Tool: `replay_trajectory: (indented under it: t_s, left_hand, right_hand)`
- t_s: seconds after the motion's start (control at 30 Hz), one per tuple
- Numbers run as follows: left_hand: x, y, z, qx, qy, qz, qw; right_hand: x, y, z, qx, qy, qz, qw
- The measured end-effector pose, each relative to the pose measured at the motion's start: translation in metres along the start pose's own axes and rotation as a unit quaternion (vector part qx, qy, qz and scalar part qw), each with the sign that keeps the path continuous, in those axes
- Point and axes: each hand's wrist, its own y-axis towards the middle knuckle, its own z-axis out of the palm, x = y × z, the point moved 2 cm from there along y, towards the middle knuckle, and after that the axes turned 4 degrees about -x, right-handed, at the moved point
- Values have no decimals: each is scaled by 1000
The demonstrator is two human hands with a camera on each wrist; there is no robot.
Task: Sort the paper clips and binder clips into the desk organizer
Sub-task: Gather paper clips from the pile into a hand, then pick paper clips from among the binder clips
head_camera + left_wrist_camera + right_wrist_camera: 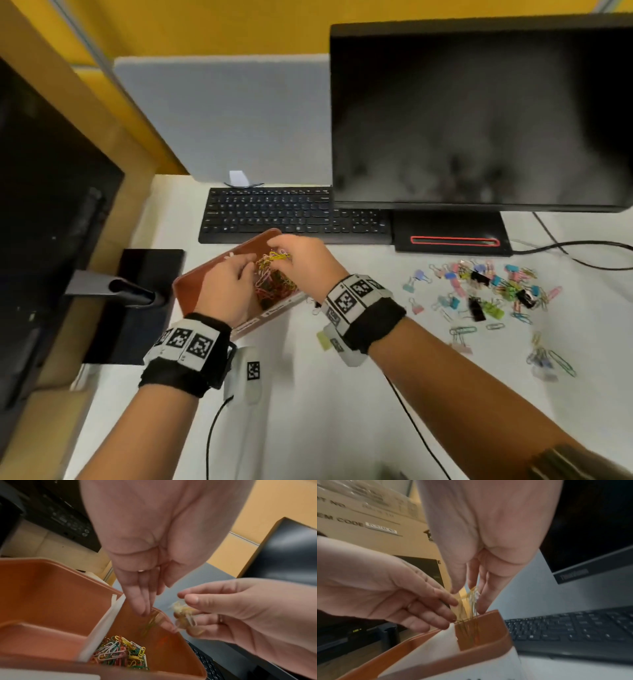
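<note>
A cardboard box (368, 524) at the desk's left edge read "EM CODE". Beside it the brown desk organizer (191, 284) held paper clips (120, 654) in its right compartment. The left hand (227, 284) hovered there, fingers loose; the right hand (301, 260) pinched a yellow clip bunch (277, 256). Binder clips (486, 291) lay near the right edge, below the ThinkVision monitor (573, 574).

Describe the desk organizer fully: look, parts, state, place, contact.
The desk organizer is a brown-orange, plastic-looking box with rounded corners and a white divider splitting it into compartments. One holds a heap of coloured paper clips; the neighbouring one looks empty. It sits on the white desk before the keyboard, both hands above it.
</note>
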Motion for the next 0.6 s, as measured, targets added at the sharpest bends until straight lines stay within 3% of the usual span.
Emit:
replay_trajectory:
  t_s: [0.13,0.23,0.5,0.6]
  left_hand:
    - [-5,-9,0,-8,-19,35,999]
    - [-23,-24,20,37,-67,82,994]
    - [-92,-74,155,194,-85,153,965]
    - [-118,-88,204,224,-65,158,959]
  right_hand:
    - [-12,-14,-6,-15,42,22,999]
    - [-44,-49,-30,-58,41,30,997]
    - [-203,-194,-103,-140,-61,222,963]
    - [-242,-219,-119,-146,-117,245,951]
